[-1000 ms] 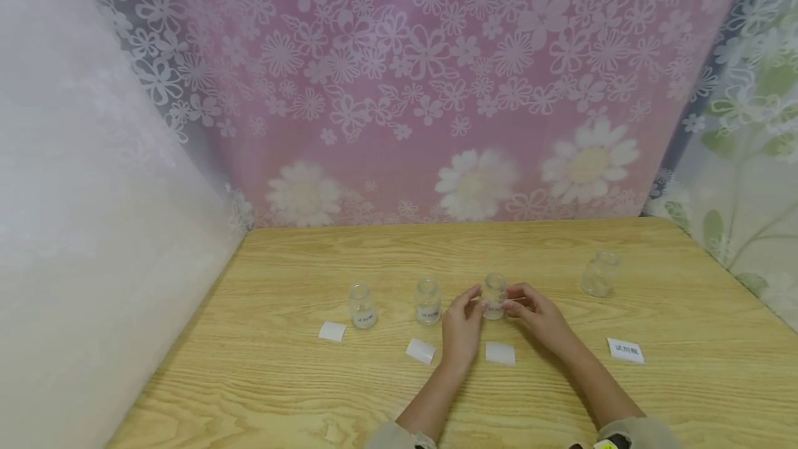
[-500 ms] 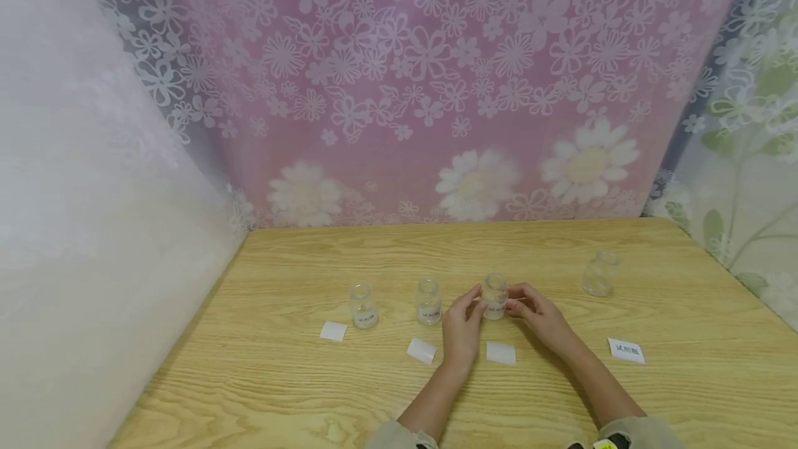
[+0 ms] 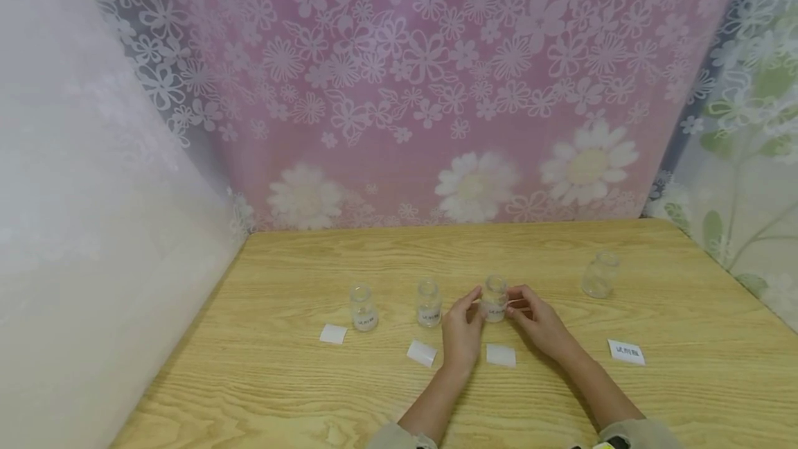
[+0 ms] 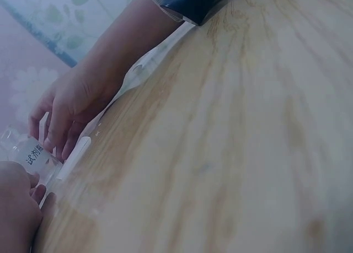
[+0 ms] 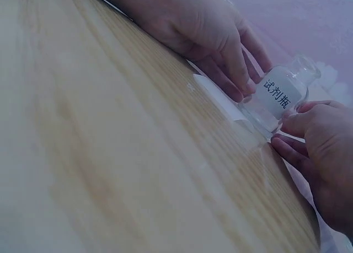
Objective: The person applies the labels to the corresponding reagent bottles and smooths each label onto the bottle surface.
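Observation:
A small clear glass reagent bottle (image 3: 495, 289) stands upright on the table, with a white label printed in dark Chinese characters (image 5: 274, 91) on its front. From the left, my left hand (image 3: 461, 338) holds it between thumb and fingers; in the left wrist view this hand (image 4: 16, 203) is at the lower left. My right hand (image 3: 544, 324) has thumb and fingers curled at the bottle's right side, touching near the label's edge. In the right wrist view the right hand (image 5: 325, 148) and left hand (image 5: 207, 35) face each other across the bottle.
Two labelled bottles stand left, a left one (image 3: 364, 307) and a middle one (image 3: 428, 303). An unlabelled bottle (image 3: 600, 274) leans at far right. Blank paper pieces (image 3: 333, 333) (image 3: 422, 353) (image 3: 501, 355) and a printed label (image 3: 626, 351) lie on the wooden table (image 3: 280, 393).
Both hands stay at the same bottle. The right thumb and fingers shift slightly along its right side; the bottle keeps its place. The head view tilts a little.

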A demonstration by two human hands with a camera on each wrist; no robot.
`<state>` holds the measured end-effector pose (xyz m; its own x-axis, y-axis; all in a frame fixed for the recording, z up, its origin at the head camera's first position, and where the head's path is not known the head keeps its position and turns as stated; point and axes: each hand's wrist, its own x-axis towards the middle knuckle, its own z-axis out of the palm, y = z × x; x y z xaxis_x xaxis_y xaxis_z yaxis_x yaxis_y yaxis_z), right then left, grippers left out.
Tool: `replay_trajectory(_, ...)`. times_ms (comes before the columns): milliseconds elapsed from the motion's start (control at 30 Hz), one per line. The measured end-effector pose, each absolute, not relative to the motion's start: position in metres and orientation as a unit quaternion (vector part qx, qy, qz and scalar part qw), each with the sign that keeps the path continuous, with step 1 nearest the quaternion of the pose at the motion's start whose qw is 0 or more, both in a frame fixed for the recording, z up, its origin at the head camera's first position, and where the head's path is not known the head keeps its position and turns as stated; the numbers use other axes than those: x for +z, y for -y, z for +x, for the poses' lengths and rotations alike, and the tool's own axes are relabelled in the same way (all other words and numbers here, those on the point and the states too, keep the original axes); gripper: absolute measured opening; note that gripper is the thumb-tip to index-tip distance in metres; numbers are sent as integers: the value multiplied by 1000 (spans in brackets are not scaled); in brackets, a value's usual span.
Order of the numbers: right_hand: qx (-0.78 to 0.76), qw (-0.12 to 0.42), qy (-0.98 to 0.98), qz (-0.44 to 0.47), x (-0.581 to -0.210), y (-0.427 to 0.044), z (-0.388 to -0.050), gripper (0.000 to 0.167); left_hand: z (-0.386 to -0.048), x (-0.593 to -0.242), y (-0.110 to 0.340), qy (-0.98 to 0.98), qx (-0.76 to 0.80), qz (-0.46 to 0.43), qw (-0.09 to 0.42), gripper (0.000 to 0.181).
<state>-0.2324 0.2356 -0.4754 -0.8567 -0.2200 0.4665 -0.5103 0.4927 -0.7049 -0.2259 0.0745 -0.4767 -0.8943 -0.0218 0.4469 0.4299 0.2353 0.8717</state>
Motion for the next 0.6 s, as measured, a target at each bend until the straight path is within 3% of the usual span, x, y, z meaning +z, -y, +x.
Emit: replay_trajectory(600,460,170,844,216,-472,-233,-229,27,-228,-479,-75,767,-598,-128,194,35)
